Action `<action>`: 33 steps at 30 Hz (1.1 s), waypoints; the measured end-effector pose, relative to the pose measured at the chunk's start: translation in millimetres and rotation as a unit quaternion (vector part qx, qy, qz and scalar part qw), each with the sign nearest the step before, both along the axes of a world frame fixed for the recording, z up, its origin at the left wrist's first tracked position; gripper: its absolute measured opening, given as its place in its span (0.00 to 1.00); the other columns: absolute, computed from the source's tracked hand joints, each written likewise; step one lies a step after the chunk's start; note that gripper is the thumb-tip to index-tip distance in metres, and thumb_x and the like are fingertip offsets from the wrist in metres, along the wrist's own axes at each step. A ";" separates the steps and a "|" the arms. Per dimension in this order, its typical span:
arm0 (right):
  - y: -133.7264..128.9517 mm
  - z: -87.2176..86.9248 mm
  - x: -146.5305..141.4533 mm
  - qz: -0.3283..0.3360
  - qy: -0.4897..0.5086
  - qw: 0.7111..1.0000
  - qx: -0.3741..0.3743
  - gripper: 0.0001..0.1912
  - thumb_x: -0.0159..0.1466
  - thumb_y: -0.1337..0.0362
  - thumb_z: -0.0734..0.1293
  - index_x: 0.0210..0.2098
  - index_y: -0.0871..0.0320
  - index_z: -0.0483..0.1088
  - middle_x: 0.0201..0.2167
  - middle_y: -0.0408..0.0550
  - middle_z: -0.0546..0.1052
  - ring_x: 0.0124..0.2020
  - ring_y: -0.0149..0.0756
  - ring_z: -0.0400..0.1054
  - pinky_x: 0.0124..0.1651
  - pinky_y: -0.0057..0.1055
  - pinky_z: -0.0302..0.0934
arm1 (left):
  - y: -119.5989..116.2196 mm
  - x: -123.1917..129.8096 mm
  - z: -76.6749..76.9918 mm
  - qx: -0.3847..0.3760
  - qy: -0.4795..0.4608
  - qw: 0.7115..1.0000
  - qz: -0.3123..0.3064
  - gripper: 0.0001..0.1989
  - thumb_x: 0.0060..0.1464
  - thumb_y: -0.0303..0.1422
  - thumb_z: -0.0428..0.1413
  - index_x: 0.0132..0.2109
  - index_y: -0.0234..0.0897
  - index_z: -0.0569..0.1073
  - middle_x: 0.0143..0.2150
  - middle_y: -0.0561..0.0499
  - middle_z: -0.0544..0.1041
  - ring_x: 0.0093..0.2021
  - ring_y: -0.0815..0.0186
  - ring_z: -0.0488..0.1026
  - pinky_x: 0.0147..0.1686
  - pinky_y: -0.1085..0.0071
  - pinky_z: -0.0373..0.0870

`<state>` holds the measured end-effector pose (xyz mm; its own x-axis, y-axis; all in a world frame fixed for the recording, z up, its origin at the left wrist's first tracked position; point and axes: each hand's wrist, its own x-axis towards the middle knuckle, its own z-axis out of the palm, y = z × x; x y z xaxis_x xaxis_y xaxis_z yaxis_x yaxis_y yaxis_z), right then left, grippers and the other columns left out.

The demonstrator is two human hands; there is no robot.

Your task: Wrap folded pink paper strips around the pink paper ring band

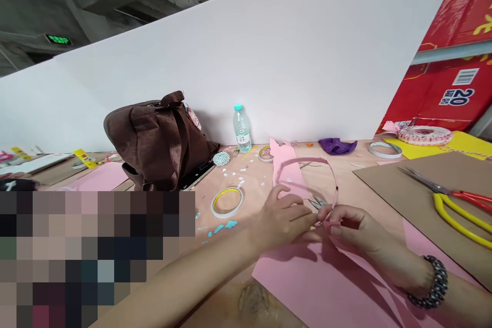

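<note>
A thin pink paper strip [321, 160] curves upward in a loop above the table. My right hand [355, 228] pinches its lower end between thumb and fingers, close to a small pink piece. My left hand [288, 218] reaches over from the left, fingers bent, with the fingertips at the same spot; whether they grip the strip is hidden. Beneath both hands lies a large pink sheet [292, 277]. Behind them a narrower pink sheet [288, 164] stretches toward the wall, and metal scissor blades [317, 202] show just beyond my fingers.
A tape roll [227, 202], blue scraps and a twine ball [221, 159] lie left of my hands. Farther back are a brown bag [154, 138], a water bottle [242, 128] and purple paper [337, 146]. Yellow-handled scissors [457, 215] rest on brown board at right.
</note>
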<state>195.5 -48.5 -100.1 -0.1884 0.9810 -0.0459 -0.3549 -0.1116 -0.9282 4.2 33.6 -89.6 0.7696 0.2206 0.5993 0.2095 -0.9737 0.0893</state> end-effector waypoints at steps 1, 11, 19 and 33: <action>0.4 -0.4 1.4 -0.008 0.013 1.000 -0.007 0.15 0.53 0.58 0.77 0.25 0.59 0.69 0.40 0.45 0.69 0.38 0.32 0.64 0.39 0.26 0.61 | 0.2 -2.2 2.2 -0.030 -0.063 0.998 0.009 0.16 0.58 0.49 0.52 0.40 0.44 0.76 0.37 0.49 0.79 0.39 0.62 0.72 0.54 0.57 0.55; -0.3 2.8 7.8 0.028 0.188 0.981 -0.033 0.26 0.52 0.51 0.76 0.24 0.57 0.55 0.25 0.40 0.53 0.23 0.29 0.46 0.27 0.29 0.52 | 75.0 -25.4 -6.1 -0.405 -0.418 0.794 0.174 0.08 0.56 0.34 0.46 0.40 0.38 0.68 0.36 0.51 0.71 0.30 0.70 0.69 0.33 0.71 0.68; -3.3 10.7 5.4 -0.005 0.138 0.990 -0.003 0.32 0.47 0.45 0.78 0.20 0.56 0.54 0.23 0.40 0.45 0.23 0.30 0.39 0.26 0.31 0.49 | 45.4 -11.1 -7.1 -0.609 -0.304 0.732 0.038 0.12 0.52 0.38 0.58 0.38 0.33 0.76 0.34 0.48 0.77 0.33 0.67 0.73 0.33 0.72 0.69; 3.7 -12.1 18.4 0.090 0.320 0.943 -0.006 0.12 0.57 0.56 0.75 0.30 0.49 0.68 0.28 0.40 0.68 0.31 0.30 0.64 0.37 0.30 0.65 | 37.8 -21.5 8.9 -0.853 -0.091 0.499 -0.118 0.17 0.49 0.38 0.63 0.42 0.29 0.75 0.30 0.50 0.73 0.27 0.71 0.71 0.28 0.75 0.70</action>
